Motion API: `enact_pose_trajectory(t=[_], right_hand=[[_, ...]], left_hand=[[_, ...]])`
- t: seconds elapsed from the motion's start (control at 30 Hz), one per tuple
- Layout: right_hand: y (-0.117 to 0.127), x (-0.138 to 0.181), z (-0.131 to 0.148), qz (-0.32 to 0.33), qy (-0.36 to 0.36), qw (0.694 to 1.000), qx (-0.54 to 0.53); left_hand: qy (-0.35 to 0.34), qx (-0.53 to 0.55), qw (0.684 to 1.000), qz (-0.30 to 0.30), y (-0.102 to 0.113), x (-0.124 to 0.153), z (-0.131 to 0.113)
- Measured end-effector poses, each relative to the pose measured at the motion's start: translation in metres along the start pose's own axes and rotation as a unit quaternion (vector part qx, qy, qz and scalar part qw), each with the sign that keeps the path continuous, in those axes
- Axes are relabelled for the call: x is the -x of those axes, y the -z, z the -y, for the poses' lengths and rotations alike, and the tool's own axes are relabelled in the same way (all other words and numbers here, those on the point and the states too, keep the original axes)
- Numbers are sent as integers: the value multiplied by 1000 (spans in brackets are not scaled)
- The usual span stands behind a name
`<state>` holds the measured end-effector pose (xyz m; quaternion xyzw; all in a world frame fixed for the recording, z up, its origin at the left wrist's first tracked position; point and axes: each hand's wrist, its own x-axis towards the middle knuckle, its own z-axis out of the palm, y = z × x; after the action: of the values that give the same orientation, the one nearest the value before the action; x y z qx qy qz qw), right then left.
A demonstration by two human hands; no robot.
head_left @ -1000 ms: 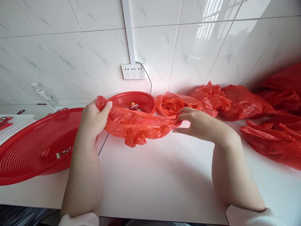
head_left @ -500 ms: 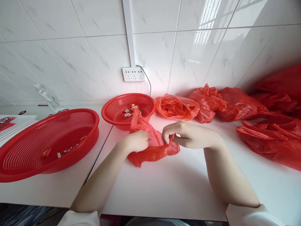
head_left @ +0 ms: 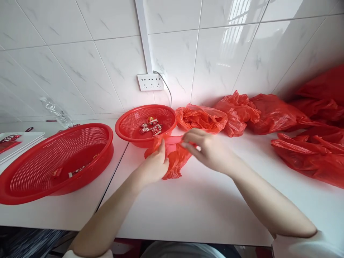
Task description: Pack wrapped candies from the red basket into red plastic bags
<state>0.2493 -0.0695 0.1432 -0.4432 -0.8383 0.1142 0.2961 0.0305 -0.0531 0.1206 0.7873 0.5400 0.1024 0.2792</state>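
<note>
A thin red plastic bag point(head_left: 176, 163) hangs crumpled between my two hands, just above the white table. My left hand point(head_left: 154, 163) grips its left side, thumb pointing up. My right hand point(head_left: 202, 147) pinches the bag's upper right edge between thumb and fingers. Right behind the bag stands a round red plastic basket point(head_left: 126, 134) with small wrapped packets point(head_left: 154, 129) inside, one of them gold. Parts of the bag are covered by my fingers.
At the left is a larger red basket point(head_left: 106, 143) holding a few packets. Behind it are a clear bottle point(head_left: 56, 113) and a white tray point(head_left: 32, 138). Several red bags point(head_left: 279, 114) line the wall at the right, one point(head_left: 314, 157) nearer. A socket strip point(head_left: 150, 82) is on the wall.
Both hands have raised and gathered the bag, moving slightly away from me. Its top no longer covers the packets in the round basket. My left thumb now points up.
</note>
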Motion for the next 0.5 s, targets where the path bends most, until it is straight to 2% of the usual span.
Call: enact_pose_trajectory(t=[0.03, 0.1, 0.17, 0.23, 0.3, 0.37, 0.43, 0.5], right_hand=[[-11, -4, 3, 37, 26, 999, 0], [-32, -7, 2, 149, 60, 987, 17], [-47, -6, -4, 239, 41, 969, 45], [-58, -2, -12, 289, 2, 955, 64], [-65, 1, -19, 308, -40, 946, 95], [-71, 2, -22, 305, -75, 939, 141], [-78, -1, -22, 282, -66, 940, 179], [-86, -4, -20, 241, -7, 951, 191]], left_hand=[[-27, -12, 999, -29, -5, 6, -3], [-56, -9, 996, -71, -11, 18, -3], [-23, 39, 996, -75, -13, 29, 5], [42, 148, 987, -49, -9, 36, 16], [85, 280, 956, -17, -3, 42, 23], [75, 357, 931, 10, 3, 46, 20], [26, 343, 939, 19, 5, 48, 8], [-42, 239, 970, 4, 0, 45, -7]])
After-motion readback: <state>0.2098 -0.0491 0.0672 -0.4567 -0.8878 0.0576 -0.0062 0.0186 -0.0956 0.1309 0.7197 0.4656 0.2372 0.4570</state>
